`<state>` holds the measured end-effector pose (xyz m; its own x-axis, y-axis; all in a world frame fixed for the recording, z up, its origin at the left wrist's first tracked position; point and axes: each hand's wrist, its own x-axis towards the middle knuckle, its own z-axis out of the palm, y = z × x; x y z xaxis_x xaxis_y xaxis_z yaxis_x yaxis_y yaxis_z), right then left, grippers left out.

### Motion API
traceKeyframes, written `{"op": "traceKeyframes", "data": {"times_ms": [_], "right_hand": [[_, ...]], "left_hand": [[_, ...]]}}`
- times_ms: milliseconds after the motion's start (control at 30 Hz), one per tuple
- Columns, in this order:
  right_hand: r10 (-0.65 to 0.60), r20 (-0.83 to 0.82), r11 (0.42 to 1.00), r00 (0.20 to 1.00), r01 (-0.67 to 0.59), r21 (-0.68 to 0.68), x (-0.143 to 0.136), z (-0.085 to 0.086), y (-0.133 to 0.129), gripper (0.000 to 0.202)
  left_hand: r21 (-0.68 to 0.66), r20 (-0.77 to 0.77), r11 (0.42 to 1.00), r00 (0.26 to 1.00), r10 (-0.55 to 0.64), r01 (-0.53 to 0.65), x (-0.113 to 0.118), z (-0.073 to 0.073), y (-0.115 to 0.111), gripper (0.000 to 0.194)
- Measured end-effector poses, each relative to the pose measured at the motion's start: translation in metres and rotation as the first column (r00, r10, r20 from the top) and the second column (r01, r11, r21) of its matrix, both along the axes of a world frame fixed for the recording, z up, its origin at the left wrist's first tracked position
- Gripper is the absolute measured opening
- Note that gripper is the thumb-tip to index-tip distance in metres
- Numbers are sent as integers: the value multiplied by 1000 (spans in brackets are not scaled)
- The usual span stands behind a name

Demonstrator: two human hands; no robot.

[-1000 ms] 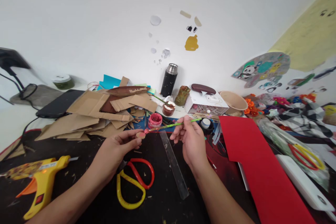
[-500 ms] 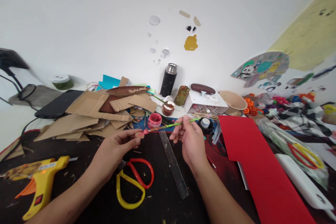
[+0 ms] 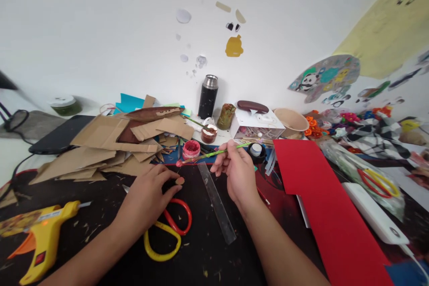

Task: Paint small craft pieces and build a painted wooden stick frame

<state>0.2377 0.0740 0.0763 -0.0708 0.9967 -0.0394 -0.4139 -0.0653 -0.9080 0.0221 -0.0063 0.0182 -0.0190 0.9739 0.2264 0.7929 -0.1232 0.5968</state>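
Note:
My left hand (image 3: 147, 192) pinches a small round brown piece (image 3: 180, 181) with some red on it, just above the dark mat. My right hand (image 3: 236, 172) grips a green paintbrush (image 3: 214, 153), its pinkish-red tip pointing left, a little above the small piece and apart from it. Beside the brush tip stands an open jar of red paint (image 3: 191, 149). Partly under my left hand lie scissors (image 3: 163, 241) with red and yellow handles. A clear ruler (image 3: 217, 203) lies between my hands.
Cardboard scraps (image 3: 97, 134) are piled at the back left, a yellow glue gun (image 3: 50, 228) near left. Behind stand a brown paint jar (image 3: 208, 133), a black flask (image 3: 208, 98) and a white box (image 3: 256, 124). Red card (image 3: 328, 205) lies at right.
The brush tip has come away from the small piece and moved left toward the red paint jar. My left hand is lower with the piece. The view has shifted slightly.

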Motion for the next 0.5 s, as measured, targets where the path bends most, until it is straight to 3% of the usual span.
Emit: {"op": "traceKeyframes", "data": {"times_ms": [267, 500], "right_hand": [[17, 4, 1000, 1000, -17, -11, 0, 0, 0, 54], [37, 14, 999, 999, -37, -5, 0, -3, 1, 53]], "left_hand": [[-103, 25, 993, 998, -50, 52, -13, 1, 1, 23], [-48, -65, 995, 994, -88, 85, -7, 7, 0, 35]]}}
